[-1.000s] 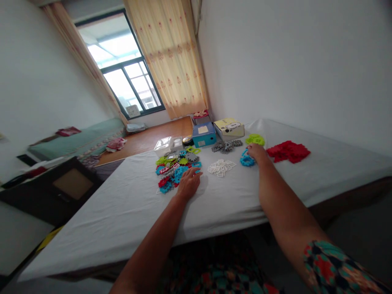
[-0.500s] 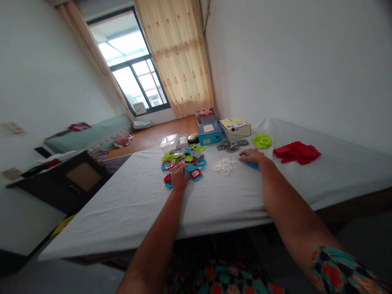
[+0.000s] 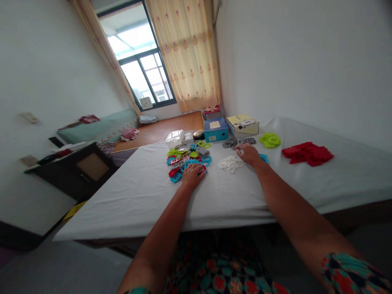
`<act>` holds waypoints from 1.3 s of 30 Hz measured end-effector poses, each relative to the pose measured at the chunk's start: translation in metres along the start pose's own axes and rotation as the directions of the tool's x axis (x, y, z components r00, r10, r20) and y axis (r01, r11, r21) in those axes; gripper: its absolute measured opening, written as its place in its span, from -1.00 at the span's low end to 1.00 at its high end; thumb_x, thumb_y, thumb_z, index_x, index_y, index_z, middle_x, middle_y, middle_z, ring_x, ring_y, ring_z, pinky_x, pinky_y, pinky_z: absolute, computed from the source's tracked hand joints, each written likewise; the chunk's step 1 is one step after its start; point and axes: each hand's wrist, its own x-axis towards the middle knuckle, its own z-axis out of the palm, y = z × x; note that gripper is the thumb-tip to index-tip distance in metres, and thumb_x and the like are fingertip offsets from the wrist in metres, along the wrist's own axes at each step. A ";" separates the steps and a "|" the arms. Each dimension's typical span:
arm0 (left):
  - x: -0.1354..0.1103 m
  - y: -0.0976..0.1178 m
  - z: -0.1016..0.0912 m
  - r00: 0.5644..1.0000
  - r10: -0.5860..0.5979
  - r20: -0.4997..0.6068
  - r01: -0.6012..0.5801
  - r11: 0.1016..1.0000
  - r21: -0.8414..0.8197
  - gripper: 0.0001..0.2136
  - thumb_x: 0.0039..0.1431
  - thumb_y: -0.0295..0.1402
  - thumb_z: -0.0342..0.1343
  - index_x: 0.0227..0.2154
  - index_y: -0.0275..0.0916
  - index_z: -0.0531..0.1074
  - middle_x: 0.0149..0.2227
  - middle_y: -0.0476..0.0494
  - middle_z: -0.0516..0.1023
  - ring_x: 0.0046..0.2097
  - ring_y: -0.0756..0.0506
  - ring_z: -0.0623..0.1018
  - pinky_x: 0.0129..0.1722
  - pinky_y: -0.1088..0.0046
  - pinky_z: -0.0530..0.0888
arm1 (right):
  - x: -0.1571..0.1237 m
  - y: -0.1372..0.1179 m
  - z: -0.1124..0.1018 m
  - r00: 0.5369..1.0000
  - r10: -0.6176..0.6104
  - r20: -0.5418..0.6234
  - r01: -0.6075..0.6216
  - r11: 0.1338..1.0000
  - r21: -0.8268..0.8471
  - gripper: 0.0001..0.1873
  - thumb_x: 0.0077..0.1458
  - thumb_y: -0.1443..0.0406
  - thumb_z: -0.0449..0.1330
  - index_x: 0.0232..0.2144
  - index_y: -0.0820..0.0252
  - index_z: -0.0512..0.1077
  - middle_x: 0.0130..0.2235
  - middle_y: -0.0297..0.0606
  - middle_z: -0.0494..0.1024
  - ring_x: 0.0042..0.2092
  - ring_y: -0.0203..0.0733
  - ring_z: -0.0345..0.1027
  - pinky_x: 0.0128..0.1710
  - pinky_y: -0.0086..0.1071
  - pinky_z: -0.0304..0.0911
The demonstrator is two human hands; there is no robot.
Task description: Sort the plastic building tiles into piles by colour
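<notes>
My left hand [image 3: 192, 176] rests at the near right edge of a mixed pile of gear-shaped plastic pieces [image 3: 183, 158]. Its thumb and fingers close on a red gear piece [image 3: 202, 169]. Over the table, my right hand [image 3: 247, 153] is held palm down with fingers apart and nothing seen in them. It lies between a heap of white lattice pieces [image 3: 230, 164] and a group of grey gears [image 3: 229, 143]. Blue pieces [image 3: 263, 157] show just behind my right wrist, partly hidden by it.
Lime-green gears [image 3: 270, 140] and a red pile [image 3: 307, 153] sit on the right of the white cloth [image 3: 128, 196]. Behind stand a blue box [image 3: 216, 131], a yellow box [image 3: 243, 125] and a clear plastic container [image 3: 175, 139]. The wall borders the right side.
My right hand has left the blue pieces and moved left toward the grey gears. My left hand has shifted right onto a red gear piece. The view has turned slightly left.
</notes>
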 end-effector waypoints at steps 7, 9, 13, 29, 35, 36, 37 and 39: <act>0.001 -0.007 -0.004 0.991 -0.057 -0.119 0.056 0.998 -0.016 -0.79 0.24 -0.37 0.03 -0.16 -0.08 0.53 -0.04 -0.08 0.52 0.01 -0.16 0.43 -0.03 0.28 0.39 | -0.002 -0.022 0.017 0.976 -0.216 0.030 0.211 0.971 0.115 -0.74 0.14 0.30 0.09 -0.19 0.13 0.56 -0.13 -0.25 0.61 -0.10 -0.14 0.41 -0.07 -0.35 0.24; 0.000 -0.007 -0.004 0.997 0.003 -0.083 -0.006 0.999 -0.033 -0.84 0.25 -0.28 0.05 -0.27 -0.11 0.54 -0.16 -0.09 0.54 -0.07 -0.14 0.45 -0.05 0.30 0.40 | -0.001 -0.020 0.018 0.980 -0.197 0.024 0.192 0.973 0.128 -0.73 0.13 0.31 0.10 -0.19 0.13 0.56 -0.15 -0.25 0.62 -0.13 -0.16 0.43 -0.10 -0.37 0.25; -0.004 -0.002 -0.004 0.998 0.055 -0.035 -0.055 0.998 0.015 -0.83 0.14 -0.16 0.18 -0.37 -0.13 0.53 -0.19 -0.13 0.51 -0.08 -0.18 0.43 -0.10 0.28 0.43 | 0.000 -0.017 0.017 0.989 -0.149 -0.001 0.148 0.981 0.128 -0.73 0.12 0.30 0.10 -0.20 0.12 0.56 -0.17 -0.25 0.62 -0.19 -0.17 0.45 -0.17 -0.39 0.26; 0.003 0.022 -0.001 0.956 0.125 -0.267 -0.205 0.932 -0.299 -0.89 0.25 -0.33 0.07 -0.32 -0.19 0.47 -0.05 -0.17 0.45 0.07 -0.16 0.39 0.11 0.17 0.38 | -0.027 -0.082 0.014 0.862 -0.500 -0.084 0.468 0.721 0.511 -0.50 0.02 0.44 0.09 0.04 0.08 0.42 -0.04 -0.23 0.53 -0.30 -0.31 0.42 -0.29 -0.42 0.33; 0.002 0.024 -0.003 0.956 0.093 -0.278 -0.197 0.905 -0.376 -0.83 0.30 -0.30 -0.02 -0.19 -0.20 0.43 -0.02 -0.22 0.44 0.10 -0.14 0.39 0.14 0.18 0.36 | -0.027 -0.091 0.023 0.814 -0.580 -0.013 0.519 0.717 0.466 -0.76 0.18 0.27 0.11 -0.15 0.12 0.53 -0.21 -0.18 0.59 -0.20 -0.18 0.44 -0.15 -0.34 0.32; 0.002 0.023 -0.003 0.958 0.063 -0.281 -0.173 0.906 -0.387 -0.81 0.32 -0.31 -0.05 -0.13 -0.20 0.41 0.00 -0.24 0.42 0.11 -0.14 0.38 0.15 0.19 0.35 | -0.024 -0.087 0.022 0.848 -0.531 -0.009 0.479 0.757 0.445 -0.75 0.19 0.25 0.12 -0.14 0.11 0.52 -0.21 -0.18 0.60 -0.20 -0.17 0.45 -0.15 -0.35 0.31; 0.002 0.020 -0.003 0.960 0.033 -0.279 -0.146 0.907 -0.394 -0.78 0.32 -0.31 -0.07 -0.08 -0.21 0.39 0.02 -0.25 0.41 0.13 -0.13 0.37 0.15 0.20 0.35 | -0.020 -0.081 0.019 0.888 -0.460 -0.009 0.421 0.803 0.423 -0.73 0.19 0.24 0.12 -0.10 0.10 0.51 -0.21 -0.19 0.60 -0.20 -0.17 0.46 -0.16 -0.36 0.31; 0.002 0.016 -0.002 0.965 -0.011 -0.261 -0.097 0.913 -0.397 -0.74 0.33 -0.32 -0.10 0.00 -0.20 0.34 0.06 -0.26 0.39 0.15 -0.12 0.36 0.16 0.22 0.34 | -0.012 -0.063 0.009 0.964 -0.265 -0.040 0.261 0.894 0.365 -0.66 0.18 0.24 0.13 0.00 0.10 0.45 -0.21 -0.21 0.61 -0.21 -0.16 0.47 -0.20 -0.38 0.30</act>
